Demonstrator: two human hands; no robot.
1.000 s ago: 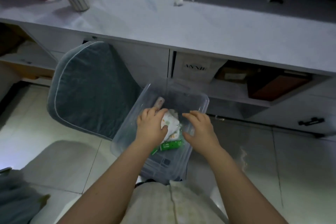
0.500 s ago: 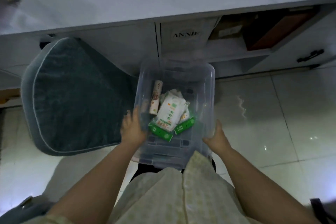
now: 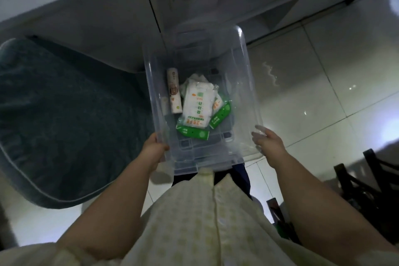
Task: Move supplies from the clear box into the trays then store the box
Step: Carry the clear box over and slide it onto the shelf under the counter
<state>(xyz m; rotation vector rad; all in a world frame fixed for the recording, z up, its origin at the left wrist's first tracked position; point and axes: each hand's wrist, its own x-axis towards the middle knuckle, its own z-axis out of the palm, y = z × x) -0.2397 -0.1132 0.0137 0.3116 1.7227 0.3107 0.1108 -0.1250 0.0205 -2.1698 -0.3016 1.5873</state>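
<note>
Your fingers (image 3: pixel 260 135) grip the transparent plastic box (image 3: pixel 248 84) at its near corners, left hand (image 3: pixel 154 152) opposite right hand (image 3: pixel 271 147). White and green supply packets (image 3: pixel 197 103) lie inside, ahead, midway between both hands. The box runs lengthwise away from you.

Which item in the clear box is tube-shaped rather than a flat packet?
The slim white tube with orange print, lying beside the left wall of the clear plastic box; the white packet and green-edged packets are flat and piled together.
</note>
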